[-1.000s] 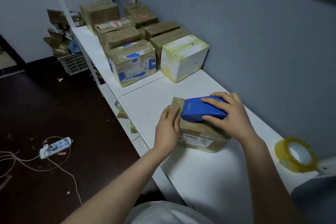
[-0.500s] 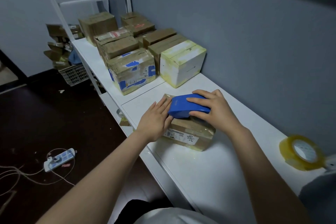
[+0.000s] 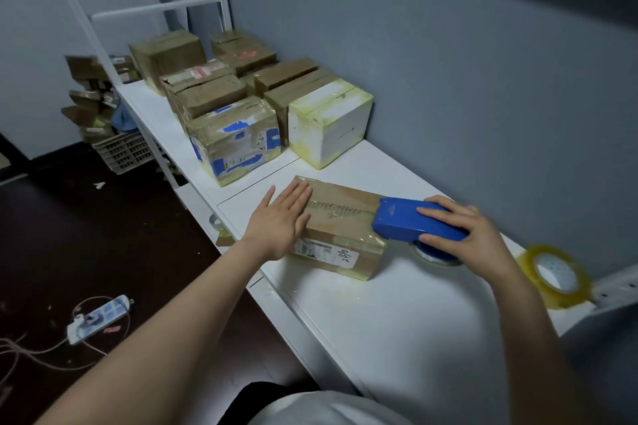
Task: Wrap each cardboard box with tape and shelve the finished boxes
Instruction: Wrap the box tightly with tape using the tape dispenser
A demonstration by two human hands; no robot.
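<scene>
Two hands work on one cardboard box [image 3: 348, 228] that lies near the front edge of the white surface [image 3: 414, 314]. The left hand [image 3: 281, 221] lies flat with straight fingers, pressing on the left end of the box top. The right hand [image 3: 473, 235] curls round a blue dispenser [image 3: 400, 221], whose nose touches the top right edge of the box. A wrinkled strip of tape [image 3: 340, 209] runs along the top between the left fingers and the dispenser. A label [image 3: 324, 250] shows on the box front. A spare tape roll [image 3: 552, 274] stands on edge to the right, near the wall. Farther along the surface, taped boxes stand close together, a white box [image 3: 331, 124] and a blue-marked box [image 3: 234, 141] nearest. On the floor lie a power strip [image 3: 100, 317] and a crate [image 3: 122, 152].
</scene>
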